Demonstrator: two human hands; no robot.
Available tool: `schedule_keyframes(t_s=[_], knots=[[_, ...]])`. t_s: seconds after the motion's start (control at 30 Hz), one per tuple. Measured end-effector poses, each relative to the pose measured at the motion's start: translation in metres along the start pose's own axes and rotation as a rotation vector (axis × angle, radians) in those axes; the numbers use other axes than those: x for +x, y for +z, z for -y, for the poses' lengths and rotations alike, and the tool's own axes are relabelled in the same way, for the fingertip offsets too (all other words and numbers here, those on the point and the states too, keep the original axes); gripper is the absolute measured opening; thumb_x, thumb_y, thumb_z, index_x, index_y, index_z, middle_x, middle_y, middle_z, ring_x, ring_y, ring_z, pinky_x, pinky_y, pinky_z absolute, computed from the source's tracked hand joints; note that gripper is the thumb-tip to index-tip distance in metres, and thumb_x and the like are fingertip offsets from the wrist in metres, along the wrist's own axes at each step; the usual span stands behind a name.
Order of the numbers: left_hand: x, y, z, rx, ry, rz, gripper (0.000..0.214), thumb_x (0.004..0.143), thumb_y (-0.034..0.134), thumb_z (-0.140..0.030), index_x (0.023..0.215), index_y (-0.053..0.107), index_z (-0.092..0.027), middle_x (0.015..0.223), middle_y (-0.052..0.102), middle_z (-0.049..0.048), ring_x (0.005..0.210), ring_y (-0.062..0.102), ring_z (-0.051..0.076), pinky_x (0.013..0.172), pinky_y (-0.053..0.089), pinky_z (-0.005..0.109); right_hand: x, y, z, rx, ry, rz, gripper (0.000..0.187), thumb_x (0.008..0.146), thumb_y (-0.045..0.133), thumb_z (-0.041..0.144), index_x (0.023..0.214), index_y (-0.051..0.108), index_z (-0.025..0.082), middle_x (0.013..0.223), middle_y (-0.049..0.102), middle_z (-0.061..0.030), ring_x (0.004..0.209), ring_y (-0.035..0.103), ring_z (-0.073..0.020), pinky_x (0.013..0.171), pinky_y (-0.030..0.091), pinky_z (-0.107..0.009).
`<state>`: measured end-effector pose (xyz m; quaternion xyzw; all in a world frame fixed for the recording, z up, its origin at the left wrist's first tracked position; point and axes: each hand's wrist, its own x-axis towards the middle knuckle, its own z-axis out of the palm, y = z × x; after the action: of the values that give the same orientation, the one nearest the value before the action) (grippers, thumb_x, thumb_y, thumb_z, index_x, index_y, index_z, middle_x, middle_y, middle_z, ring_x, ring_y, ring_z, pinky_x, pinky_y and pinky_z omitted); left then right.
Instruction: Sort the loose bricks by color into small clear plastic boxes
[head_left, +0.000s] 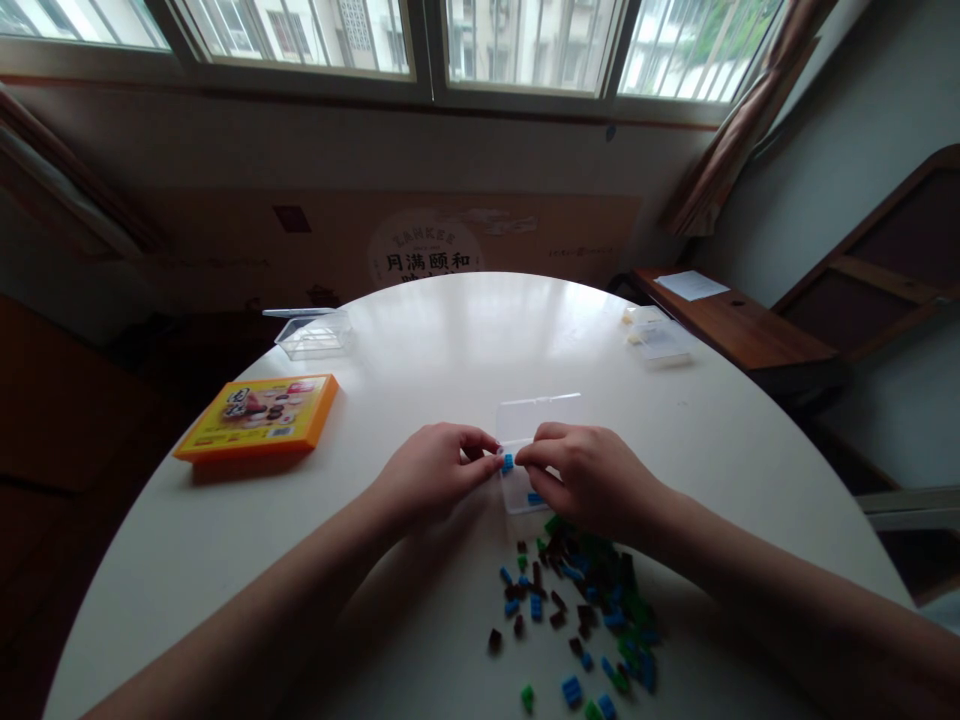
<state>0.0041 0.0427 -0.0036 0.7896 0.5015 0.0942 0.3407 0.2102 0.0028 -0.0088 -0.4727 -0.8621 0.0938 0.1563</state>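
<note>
My left hand (439, 468) and my right hand (589, 472) meet over the middle of a round white table (420, 340). Both pinch a small blue brick (508, 462) between their fingertips, just above a small clear plastic box (525, 420) with its lid up. Another blue piece (535, 498) lies inside the box. A scatter of several small blue, green and dark brown bricks (581, 600) lies on the table just below my right hand and forearm.
An orange flat box (259, 415) lies at the table's left. A clear open container (313, 335) stands at the far left edge, and another small clear box (658, 340) at the far right. A wooden bench (739, 325) stands beyond the right edge.
</note>
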Motion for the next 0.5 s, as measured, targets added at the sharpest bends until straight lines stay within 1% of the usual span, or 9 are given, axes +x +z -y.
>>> schedule_keyframes(t_s=[0.37, 0.5], knots=[[-0.0004, 0.0003, -0.0015, 0.001, -0.007, -0.009, 0.036, 0.083, 0.056, -0.048, 0.099, 0.076, -0.024, 0.089, 0.075, 0.0027, 0.072, 0.064, 0.019, 0.066, 0.045, 0.027, 0.0018, 0.0006, 0.0007, -0.054, -0.004, 0.028, 0.022, 0.09, 0.053, 0.023, 0.082, 0.073, 0.021, 0.085, 0.068, -0.0024, 0.07, 0.06, -0.0131, 0.062, 0.036, -0.026], [-0.0005, -0.0006, -0.0024, 0.003, -0.011, -0.001, 0.037, 0.083, 0.055, -0.049, 0.099, 0.076, -0.023, 0.09, 0.075, 0.004, 0.073, 0.065, 0.02, 0.065, 0.045, 0.027, 0.0017, 0.0004, 0.0009, -0.061, 0.0, 0.026, 0.022, 0.09, 0.052, 0.023, 0.08, 0.072, 0.021, 0.085, 0.068, -0.0018, 0.069, 0.059, -0.013, 0.06, 0.035, -0.027]])
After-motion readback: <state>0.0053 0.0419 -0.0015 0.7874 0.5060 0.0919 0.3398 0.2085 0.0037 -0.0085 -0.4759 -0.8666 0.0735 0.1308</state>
